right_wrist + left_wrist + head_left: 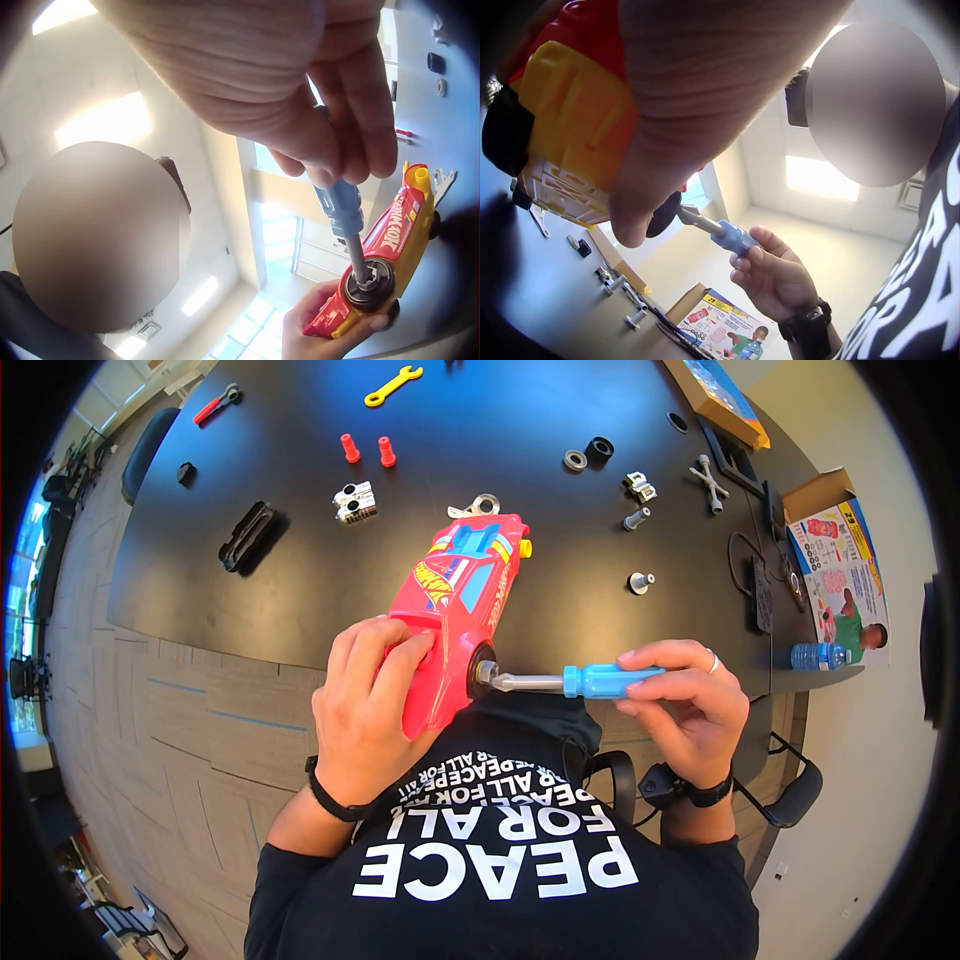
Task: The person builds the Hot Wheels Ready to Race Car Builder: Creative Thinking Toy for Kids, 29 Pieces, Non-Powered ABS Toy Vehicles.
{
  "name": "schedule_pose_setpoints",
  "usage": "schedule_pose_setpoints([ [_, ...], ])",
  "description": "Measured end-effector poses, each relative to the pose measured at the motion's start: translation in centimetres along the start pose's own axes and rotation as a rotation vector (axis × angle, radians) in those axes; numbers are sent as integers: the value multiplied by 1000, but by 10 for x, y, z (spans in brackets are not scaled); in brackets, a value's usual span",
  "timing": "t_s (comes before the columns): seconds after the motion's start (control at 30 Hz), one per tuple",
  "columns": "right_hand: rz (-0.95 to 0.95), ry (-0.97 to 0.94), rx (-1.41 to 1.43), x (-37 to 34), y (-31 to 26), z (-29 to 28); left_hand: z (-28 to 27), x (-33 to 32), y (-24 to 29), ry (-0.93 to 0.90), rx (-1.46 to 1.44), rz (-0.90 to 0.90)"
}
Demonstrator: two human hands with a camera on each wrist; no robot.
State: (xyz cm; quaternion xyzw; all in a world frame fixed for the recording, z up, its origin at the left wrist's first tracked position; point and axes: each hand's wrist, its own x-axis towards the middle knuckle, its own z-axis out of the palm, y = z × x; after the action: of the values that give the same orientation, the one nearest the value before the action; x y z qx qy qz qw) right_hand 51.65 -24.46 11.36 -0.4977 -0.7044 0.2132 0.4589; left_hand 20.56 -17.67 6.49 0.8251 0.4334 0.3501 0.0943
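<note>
My left hand (365,695) grips the rear of a red toy car (455,595) with blue windows and a flame logo, holding it up over my lap at the table's edge. The car's yellow underside (581,112) shows in the left wrist view. In my right hand (695,705) I pinch the blue handle of a toy screwdriver (600,681) between thumb and fingers. Its grey tip meets the hub of the black wheel (369,285) on the car's side. A silver open-ended piece (482,506) lies just beyond the car's nose.
On the black table (330,575) lie a yellow wrench (394,386), two red pegs (387,452), a silver engine block (355,502), a black frame (248,537) and red-handled pliers (217,405). Grey parts (641,582) and a cross wrench (708,484) lie right, near a box (835,550) and water bottle (818,657).
</note>
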Motion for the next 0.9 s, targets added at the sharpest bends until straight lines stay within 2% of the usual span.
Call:
schedule_pose_setpoints([
  [0.27, 118, -11, -91, -9, 0, 9, 3, -1, 4, -4, -5, 4],
  [0.43, -28, 67, 10, -7, 4, 7, 1, 0, 3, -4, -18, -5],
  [0.57, -31, 99, 35, -7, 0, 3, 3, 0, 2, -2, -25, 5],
  [0.77, -84, 3, -93, -1, -7, 11, 2, 0, 4, -17, -17, 3],
  [0.83, 523, -137, -28, -1, -21, 4, 2, -1, 4, -17, -8, 6],
  [0.9, 547, -209, -79, -5, -10, 3, 2, -1, 4, -16, -1, 15],
])
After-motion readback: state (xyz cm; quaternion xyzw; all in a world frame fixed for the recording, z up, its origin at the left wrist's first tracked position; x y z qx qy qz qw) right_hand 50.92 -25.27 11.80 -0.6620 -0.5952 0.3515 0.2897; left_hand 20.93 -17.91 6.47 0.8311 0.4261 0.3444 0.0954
